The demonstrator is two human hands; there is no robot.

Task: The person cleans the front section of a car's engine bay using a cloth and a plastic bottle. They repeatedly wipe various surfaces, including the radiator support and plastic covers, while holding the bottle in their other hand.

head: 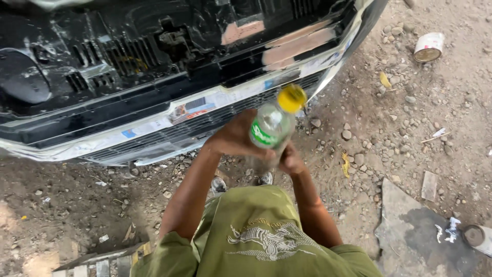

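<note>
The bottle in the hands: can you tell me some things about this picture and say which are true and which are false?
1. The bottle has a yellow cap. True.
2. Only one hand holds the bottle. False: the left hand and the right hand both grip it.
3. The car bumper is black with paper taped along its lower edge. True.
4. The ground is smooth tile. False: it is dirt with small stones.
5. A small tin can lies on the ground at upper right. True.
6. The person wears a red shirt. False: the shirt is olive green.
</note>
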